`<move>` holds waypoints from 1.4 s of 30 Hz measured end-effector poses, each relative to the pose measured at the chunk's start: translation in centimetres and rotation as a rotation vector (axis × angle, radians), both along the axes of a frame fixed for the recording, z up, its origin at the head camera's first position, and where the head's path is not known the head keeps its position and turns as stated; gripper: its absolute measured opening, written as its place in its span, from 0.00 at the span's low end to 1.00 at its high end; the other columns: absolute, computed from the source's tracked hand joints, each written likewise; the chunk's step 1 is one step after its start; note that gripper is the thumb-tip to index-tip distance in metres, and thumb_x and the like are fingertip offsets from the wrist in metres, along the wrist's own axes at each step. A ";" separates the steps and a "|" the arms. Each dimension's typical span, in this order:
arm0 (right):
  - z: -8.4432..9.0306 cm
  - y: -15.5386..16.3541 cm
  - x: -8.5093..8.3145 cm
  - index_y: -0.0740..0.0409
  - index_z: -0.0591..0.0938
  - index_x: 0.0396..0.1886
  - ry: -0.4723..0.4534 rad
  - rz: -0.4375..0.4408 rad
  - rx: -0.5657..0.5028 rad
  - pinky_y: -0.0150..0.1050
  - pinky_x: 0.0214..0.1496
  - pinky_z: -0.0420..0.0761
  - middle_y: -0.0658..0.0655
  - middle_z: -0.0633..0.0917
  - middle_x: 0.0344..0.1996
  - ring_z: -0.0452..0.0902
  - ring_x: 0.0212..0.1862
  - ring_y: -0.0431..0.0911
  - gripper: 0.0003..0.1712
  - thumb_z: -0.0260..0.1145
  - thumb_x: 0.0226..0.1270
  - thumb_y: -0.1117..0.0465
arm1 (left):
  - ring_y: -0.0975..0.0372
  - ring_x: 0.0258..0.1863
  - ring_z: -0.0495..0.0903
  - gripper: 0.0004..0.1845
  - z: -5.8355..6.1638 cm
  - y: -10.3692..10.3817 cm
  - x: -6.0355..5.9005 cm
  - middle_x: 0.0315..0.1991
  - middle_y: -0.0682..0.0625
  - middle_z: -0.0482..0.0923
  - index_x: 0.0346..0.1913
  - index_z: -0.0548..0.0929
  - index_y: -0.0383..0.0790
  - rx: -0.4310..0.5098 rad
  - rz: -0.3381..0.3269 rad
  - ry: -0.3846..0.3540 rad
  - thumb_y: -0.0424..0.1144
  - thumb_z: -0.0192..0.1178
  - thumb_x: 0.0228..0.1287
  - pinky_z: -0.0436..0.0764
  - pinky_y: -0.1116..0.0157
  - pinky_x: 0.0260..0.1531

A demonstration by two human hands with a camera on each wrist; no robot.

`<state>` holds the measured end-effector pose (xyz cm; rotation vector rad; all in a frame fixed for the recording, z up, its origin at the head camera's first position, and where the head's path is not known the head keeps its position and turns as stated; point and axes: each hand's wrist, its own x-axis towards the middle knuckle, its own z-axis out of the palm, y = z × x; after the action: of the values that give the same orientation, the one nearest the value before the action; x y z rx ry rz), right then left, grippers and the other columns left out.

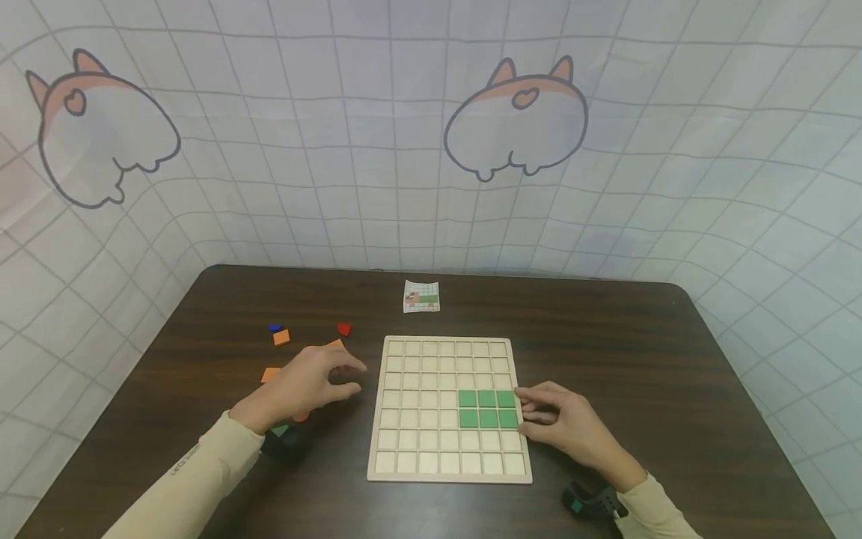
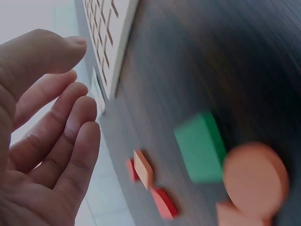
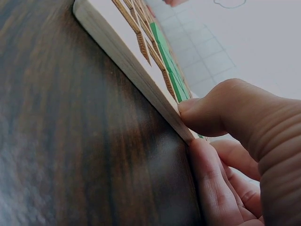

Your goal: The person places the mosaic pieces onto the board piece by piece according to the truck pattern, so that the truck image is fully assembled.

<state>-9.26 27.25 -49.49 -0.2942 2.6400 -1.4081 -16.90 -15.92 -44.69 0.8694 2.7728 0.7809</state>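
A pale wooden grid board [image 1: 431,449] lies flat on the dark table. Several green tiles [image 1: 487,409] fill a three-by-two block near its right side. My right hand [image 1: 527,412] rests at the board's right edge [image 3: 136,56], with the thumb [image 3: 207,110] on the rim and the fingers against the side wall. My left hand [image 1: 357,378] hovers left of the board with fingers loosely spread, holding nothing. Below its palm [image 2: 42,141] lie a green piece [image 2: 200,146], a round orange piece [image 2: 254,174], an orange tile [image 2: 143,168] and a red piece [image 2: 164,202].
More loose pieces sit on the table's left: a blue one [image 1: 274,327], an orange one [image 1: 281,337], a red one [image 1: 344,329] and another orange one [image 1: 270,373]. A small picture card [image 1: 421,296] lies beyond the board. A tiled-pattern backdrop surrounds the table [image 1: 673,359].
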 end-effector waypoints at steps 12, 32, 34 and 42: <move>-0.1 0.0 -0.1 0.54 0.84 0.63 -0.008 -0.011 0.003 0.24 0.52 0.84 0.54 0.84 0.51 0.82 0.46 0.30 0.31 0.80 0.59 0.59 | 0.59 0.48 0.88 0.16 -0.8 -4.5 0.3 0.50 0.53 0.88 0.54 0.88 0.43 -0.024 0.019 -0.066 0.39 0.72 0.63 0.88 0.60 0.47; 0.0 -0.1 0.0 0.56 0.84 0.63 0.016 -0.006 0.012 0.26 0.52 0.85 0.54 0.85 0.50 0.82 0.46 0.29 0.30 0.79 0.59 0.59 | 0.66 0.43 0.85 0.17 -1.9 -5.9 0.5 0.46 0.55 0.88 0.54 0.88 0.44 -0.007 0.032 -0.110 0.36 0.72 0.61 0.84 0.70 0.39; -0.1 0.0 0.0 0.55 0.85 0.63 0.021 -0.006 0.015 0.26 0.52 0.85 0.53 0.85 0.49 0.81 0.46 0.29 0.30 0.79 0.59 0.59 | 0.66 0.42 0.85 0.17 -1.8 -5.8 0.5 0.45 0.55 0.88 0.54 0.88 0.43 -0.016 0.050 -0.130 0.37 0.72 0.61 0.83 0.70 0.39; -0.3 0.0 0.0 0.56 0.85 0.62 0.039 -0.001 0.013 0.26 0.52 0.85 0.53 0.85 0.47 0.80 0.45 0.30 0.30 0.80 0.59 0.59 | 0.67 0.41 0.84 0.17 -1.7 -5.5 0.4 0.44 0.54 0.88 0.53 0.89 0.41 -0.042 0.047 -0.118 0.39 0.73 0.61 0.84 0.69 0.39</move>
<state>-9.27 27.24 -49.77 -0.3224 2.6796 -1.3987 -16.46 -21.46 -46.43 0.7291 2.7045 0.7520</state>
